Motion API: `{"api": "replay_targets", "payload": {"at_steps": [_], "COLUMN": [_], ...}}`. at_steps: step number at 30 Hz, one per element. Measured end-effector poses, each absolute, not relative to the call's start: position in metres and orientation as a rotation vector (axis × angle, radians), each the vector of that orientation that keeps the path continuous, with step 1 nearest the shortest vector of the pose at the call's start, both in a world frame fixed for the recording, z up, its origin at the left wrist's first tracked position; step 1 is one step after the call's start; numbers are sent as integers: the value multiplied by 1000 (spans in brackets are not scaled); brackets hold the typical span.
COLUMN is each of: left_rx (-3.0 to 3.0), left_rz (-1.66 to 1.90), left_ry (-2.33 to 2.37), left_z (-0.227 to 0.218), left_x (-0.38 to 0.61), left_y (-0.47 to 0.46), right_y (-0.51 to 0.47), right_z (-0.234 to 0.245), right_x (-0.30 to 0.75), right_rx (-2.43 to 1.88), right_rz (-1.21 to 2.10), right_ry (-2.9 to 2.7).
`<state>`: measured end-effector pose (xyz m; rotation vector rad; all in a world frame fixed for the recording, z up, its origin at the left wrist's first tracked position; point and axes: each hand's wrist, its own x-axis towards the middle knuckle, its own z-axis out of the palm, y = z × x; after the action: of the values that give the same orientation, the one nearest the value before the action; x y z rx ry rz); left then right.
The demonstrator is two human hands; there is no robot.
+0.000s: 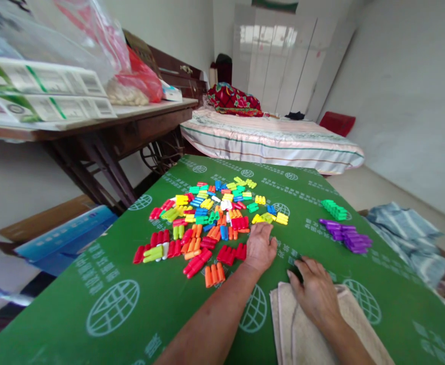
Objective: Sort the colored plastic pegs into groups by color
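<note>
Blocks (239, 223) of glossy ribbed plastic, red, orange, yellow, green, blue and white, lie scattered across the green table (169, 322); purple blocks (346, 235) sit apart at right. The left hand (261, 247) reaches beside red ones; I can't tell whether it grips any. The right hand (316, 291) rests loose, fingers spread, on folded cloth (286, 324). Globe emblems (113, 307) and blurred Chinese characters mark the table.

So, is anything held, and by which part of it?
The right hand, over the cloth, looks empty; whether the left hand, by red pieces, holds anything cannot be told.
</note>
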<state>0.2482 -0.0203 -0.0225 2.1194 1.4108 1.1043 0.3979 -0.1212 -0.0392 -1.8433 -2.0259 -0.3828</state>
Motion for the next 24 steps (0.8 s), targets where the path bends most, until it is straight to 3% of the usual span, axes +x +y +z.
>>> {"api": "replay_targets", "payload": {"at_steps": [17,24], "left_rx": [2319,2345], "left_rz": [671,699], "left_ry": [1599,1633], "left_z": [-9,-11], "left_x": [257,257], "left_y": [-14,-13], "right_y": [-121,-121], "right_z": [-30,-30], "right_x": [392,391], "right_rx": [-1890,-1891], "right_rz": [-360,-384], "right_ry": [-2022,-2030]}}
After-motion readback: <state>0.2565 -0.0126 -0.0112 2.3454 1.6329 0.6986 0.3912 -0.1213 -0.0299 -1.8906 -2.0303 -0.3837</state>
